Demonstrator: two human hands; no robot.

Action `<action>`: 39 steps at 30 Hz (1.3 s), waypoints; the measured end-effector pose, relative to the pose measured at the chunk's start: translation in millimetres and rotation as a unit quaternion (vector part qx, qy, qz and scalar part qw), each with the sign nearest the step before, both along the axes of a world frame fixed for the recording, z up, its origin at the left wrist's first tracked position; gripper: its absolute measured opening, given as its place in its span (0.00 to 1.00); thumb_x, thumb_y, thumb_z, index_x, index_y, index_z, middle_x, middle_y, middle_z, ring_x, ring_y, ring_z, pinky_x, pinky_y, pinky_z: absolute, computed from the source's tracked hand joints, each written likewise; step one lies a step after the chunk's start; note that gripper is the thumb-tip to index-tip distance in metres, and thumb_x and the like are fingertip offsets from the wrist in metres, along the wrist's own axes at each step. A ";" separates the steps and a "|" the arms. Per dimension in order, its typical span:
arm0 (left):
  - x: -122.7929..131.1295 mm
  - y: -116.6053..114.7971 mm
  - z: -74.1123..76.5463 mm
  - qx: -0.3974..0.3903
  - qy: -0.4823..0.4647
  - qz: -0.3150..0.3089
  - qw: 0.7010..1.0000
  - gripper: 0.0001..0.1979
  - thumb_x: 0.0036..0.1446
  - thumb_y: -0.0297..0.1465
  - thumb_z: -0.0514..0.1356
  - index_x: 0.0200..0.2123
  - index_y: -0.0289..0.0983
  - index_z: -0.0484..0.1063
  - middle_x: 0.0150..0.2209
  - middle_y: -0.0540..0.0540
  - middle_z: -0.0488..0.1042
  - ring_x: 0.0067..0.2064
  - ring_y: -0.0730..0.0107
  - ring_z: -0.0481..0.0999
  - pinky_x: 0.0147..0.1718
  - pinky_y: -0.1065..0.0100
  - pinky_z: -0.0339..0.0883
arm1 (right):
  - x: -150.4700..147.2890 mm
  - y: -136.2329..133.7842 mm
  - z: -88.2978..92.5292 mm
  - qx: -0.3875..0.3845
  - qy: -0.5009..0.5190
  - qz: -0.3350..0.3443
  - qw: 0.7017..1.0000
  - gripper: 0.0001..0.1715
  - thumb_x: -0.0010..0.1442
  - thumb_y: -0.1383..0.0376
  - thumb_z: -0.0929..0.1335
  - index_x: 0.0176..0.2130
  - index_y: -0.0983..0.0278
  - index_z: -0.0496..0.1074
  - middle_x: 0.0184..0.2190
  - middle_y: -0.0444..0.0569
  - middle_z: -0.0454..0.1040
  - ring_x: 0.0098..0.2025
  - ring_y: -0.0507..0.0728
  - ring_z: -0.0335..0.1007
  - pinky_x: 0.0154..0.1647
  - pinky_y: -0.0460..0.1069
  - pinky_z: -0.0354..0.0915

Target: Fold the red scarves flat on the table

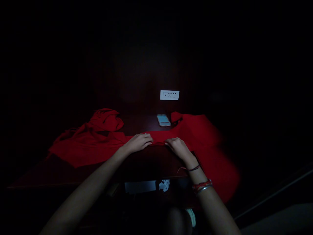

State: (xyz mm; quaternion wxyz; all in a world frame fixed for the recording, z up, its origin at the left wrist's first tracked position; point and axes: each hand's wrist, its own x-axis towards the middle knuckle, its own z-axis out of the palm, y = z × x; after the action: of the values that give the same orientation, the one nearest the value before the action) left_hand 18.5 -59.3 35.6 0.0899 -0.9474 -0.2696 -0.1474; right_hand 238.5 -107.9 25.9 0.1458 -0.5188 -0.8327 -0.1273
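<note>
A red cloth lies spread over a dark table in a very dim room. It is bunched up at the back left and hangs off the table's right side. My left hand and my right hand rest close together on the cloth's near edge at the middle. The fingers of both hands curl down and pinch that edge. My right wrist wears red threads and a bangle.
A small blurred pale-blue object lies on the table behind my hands. A white wall socket plate is on the dark wall above it. Under the table front, a pale sheet shows. The surroundings are black.
</note>
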 end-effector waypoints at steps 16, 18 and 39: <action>-14.8 -13.5 8.5 -0.127 0.045 -0.045 0.990 0.03 0.45 0.27 0.54 0.23 0.36 0.67 0.39 0.47 0.67 0.40 0.69 0.66 0.41 0.71 0.58 | 15.7 -34.2 -20.6 -0.053 0.037 -0.009 0.998 0.18 0.56 0.74 0.57 0.44 0.68 0.68 0.47 0.54 0.66 0.47 0.54 0.64 0.47 0.48 0.60; -7.4 -17.2 6.5 -0.119 0.017 -0.052 0.991 0.08 0.49 0.33 0.53 0.25 0.36 0.67 0.47 0.46 0.63 0.47 0.67 0.63 0.46 0.69 0.54 | 15.7 -33.3 -21.3 -0.053 0.038 -0.016 0.998 0.19 0.56 0.74 0.57 0.45 0.69 0.67 0.47 0.54 0.66 0.47 0.54 0.64 0.48 0.48 0.60; 12.4 1.3 -22.2 -0.165 0.057 0.221 0.960 0.34 0.53 0.50 0.39 0.58 0.37 0.43 0.60 0.42 0.39 0.60 0.56 0.36 0.53 0.51 0.36 | -13.4 17.6 -2.6 -0.147 0.040 -0.005 0.988 0.29 0.58 0.52 0.53 0.57 0.58 0.50 0.58 0.47 0.47 0.59 0.61 0.38 0.55 0.61 0.42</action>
State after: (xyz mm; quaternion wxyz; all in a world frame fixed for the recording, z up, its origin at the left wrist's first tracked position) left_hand 30.9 -58.1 13.4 -0.0223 -0.8728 -0.4870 -0.0228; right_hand 225.1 -90.3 23.3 0.1003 -0.5435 -0.8332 0.0161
